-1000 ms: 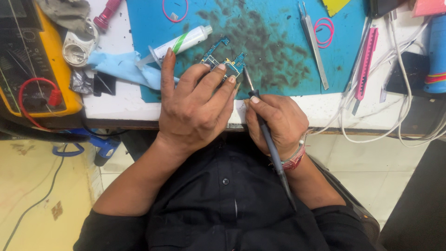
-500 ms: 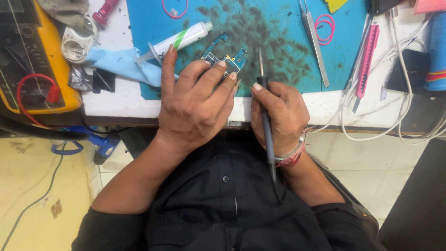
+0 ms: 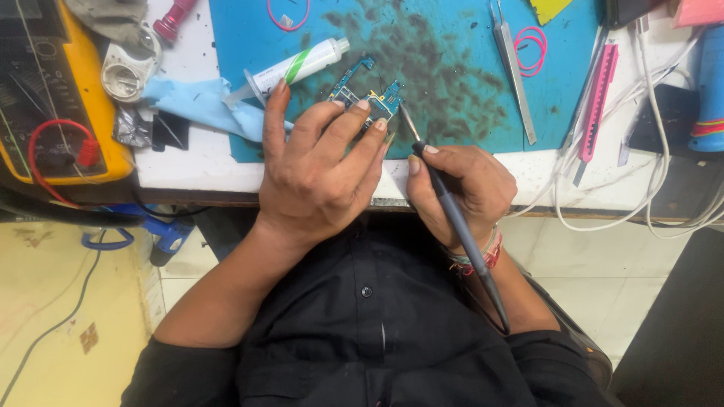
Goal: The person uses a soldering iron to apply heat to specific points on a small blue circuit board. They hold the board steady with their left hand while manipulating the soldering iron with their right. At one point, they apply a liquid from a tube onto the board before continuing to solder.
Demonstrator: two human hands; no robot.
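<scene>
The small blue circuit board (image 3: 364,93) is pinned flat on the stained blue mat (image 3: 467,75), near the front edge of the bench (image 3: 204,162), under the spread fingers of the left hand (image 3: 320,177); the grip there is a press from above, fingertips on the board's near edge, not a closed grasp. The soldering iron (image 3: 452,218) is held like a pen in the right hand (image 3: 464,192), fingers wrapped shut around the grey shaft, the tip brought right to the board's right edge — whether contact is made cannot be told. For clean work, the board is best kept pressed dead still, and the fingertips kept clear of the hot tip, which sits just beside them. The wrist is best rested on the bench edge so the tip is steadied. A white syringe tube (image 3: 298,64) lies just beyond the board, tweezers (image 3: 513,68) well to the right, within reach if needed.
</scene>
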